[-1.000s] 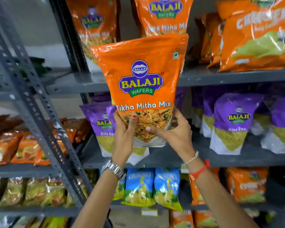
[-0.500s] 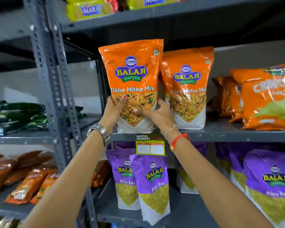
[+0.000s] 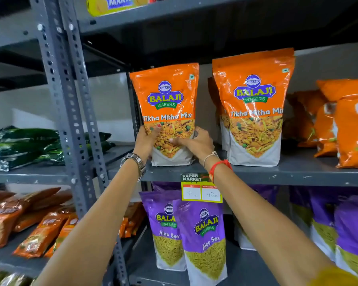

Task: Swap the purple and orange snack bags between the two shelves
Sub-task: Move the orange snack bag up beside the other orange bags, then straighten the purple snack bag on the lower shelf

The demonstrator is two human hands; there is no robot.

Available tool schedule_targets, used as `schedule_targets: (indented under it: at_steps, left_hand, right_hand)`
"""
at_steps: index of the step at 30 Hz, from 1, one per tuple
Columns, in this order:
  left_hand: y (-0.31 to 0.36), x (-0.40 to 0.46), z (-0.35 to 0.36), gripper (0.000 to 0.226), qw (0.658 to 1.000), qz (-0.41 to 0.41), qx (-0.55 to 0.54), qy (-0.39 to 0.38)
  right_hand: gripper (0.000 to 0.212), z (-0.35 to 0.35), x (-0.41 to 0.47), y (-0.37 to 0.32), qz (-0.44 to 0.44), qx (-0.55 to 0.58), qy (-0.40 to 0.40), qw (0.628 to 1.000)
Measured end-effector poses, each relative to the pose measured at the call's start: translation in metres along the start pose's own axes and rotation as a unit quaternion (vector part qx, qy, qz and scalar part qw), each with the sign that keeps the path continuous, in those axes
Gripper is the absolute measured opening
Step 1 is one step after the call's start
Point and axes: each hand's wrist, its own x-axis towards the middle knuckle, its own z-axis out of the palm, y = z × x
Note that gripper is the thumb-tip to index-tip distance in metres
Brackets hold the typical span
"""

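Observation:
An orange Tikha Mitha Mix bag (image 3: 167, 96) stands upright at the left end of the upper shelf (image 3: 277, 174). My left hand (image 3: 145, 141) grips its lower left side and my right hand (image 3: 196, 143) grips its lower right side. A second orange bag (image 3: 254, 108) stands to its right on the same shelf, with another partly hidden behind it. On the lower shelf (image 3: 246, 269) stand purple Aloo Sev bags: two overlapping ones (image 3: 203, 234) below my hands and more (image 3: 339, 228) at the right.
Grey perforated uprights (image 3: 70, 120) rise left of the bags. A yellow price tag (image 3: 202, 189) hangs from the upper shelf's edge. Other orange snack packs (image 3: 343, 124) lie at the upper right. Green packs (image 3: 29, 145) and orange-brown packs (image 3: 29, 219) fill the left rack.
The orange bag went up from in front of the purple bags onto the upper shelf and now stands farther back on it. Both hands still hold it.

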Motion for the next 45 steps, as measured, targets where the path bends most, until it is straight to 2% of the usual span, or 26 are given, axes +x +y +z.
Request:
schedule_targets:
  at_steps: [3,11,15,18,20,22,25,27,29,33,35,38,40,41,43,45]
  left_hand:
    - [-0.002,0.002,-0.002,0.049,1.0,-0.009,0.005,0.003]
    - [-0.006,0.001,-0.003,0.049,1.0,-0.002,0.03,-0.001]
    - [-0.013,-0.004,-0.012,0.062,0.99,0.03,0.139,0.01]
    - [-0.029,-0.02,-0.016,0.061,0.979,0.08,0.152,0.11]
    - [-0.049,-0.037,-0.015,0.05,0.968,0.135,0.093,0.19]
    - [-0.078,-0.061,-0.01,0.04,0.957,0.174,0.013,0.229]
    - [-0.137,-0.101,0.009,0.026,0.957,0.134,-0.065,0.249]
    - [-0.176,-0.129,0.028,0.018,0.965,0.075,-0.085,0.237]
    - [-0.209,-0.154,0.049,0.014,0.972,-0.001,-0.091,0.215]
    - [-0.253,-0.185,0.084,0.03,0.97,-0.17,-0.107,0.137]
    - [-0.265,-0.192,0.098,0.041,0.963,-0.228,-0.111,0.094]
    - [-0.271,-0.199,0.114,0.054,0.948,-0.277,-0.144,0.056]
    - [-0.275,-0.201,0.121,0.057,0.946,-0.274,-0.168,0.047]
    - [-0.277,-0.201,0.122,0.058,0.947,-0.27,-0.17,0.045]
    - [-0.281,-0.201,0.124,0.059,0.943,-0.284,-0.169,0.05]
    - [-0.283,-0.203,0.128,0.059,0.939,-0.302,-0.158,0.05]
  right_hand:
    - [0.058,0.002,0.003,0.0,-0.002,0.001,-0.007,1.0]
    - [0.071,0.007,-0.001,-0.002,-0.012,-0.016,-0.021,1.0]
    - [0.079,0.003,-0.012,-0.002,-0.01,-0.024,-0.02,0.999]
    - [0.074,-0.008,-0.039,0.007,-0.07,-0.002,0.06,0.996]
    - [0.046,-0.018,-0.066,0.027,-0.128,0.066,0.15,0.978]
    - [0.022,-0.028,-0.094,0.062,-0.157,0.114,0.233,0.953]
    - [0.022,-0.037,-0.13,0.131,-0.09,0.135,0.268,0.95]
    - [0.018,-0.04,-0.143,0.178,-0.012,0.122,0.24,0.963]
    - [0.019,-0.042,-0.148,0.22,0.071,0.089,0.168,0.979]
    - [0.074,-0.041,-0.144,0.259,0.221,0.069,0.015,0.973]
    - [0.083,-0.041,-0.14,0.266,0.263,0.081,-0.033,0.961]
    - [0.076,-0.042,-0.136,0.277,0.309,0.098,-0.099,0.941]
    - [0.072,-0.043,-0.134,0.284,0.337,0.095,-0.149,0.925]
    - [0.063,-0.042,-0.133,0.287,0.34,0.092,-0.165,0.921]
    - [0.041,-0.041,-0.131,0.291,0.325,0.08,-0.166,0.928]
    - [0.033,-0.041,-0.13,0.293,0.312,0.067,-0.155,0.935]
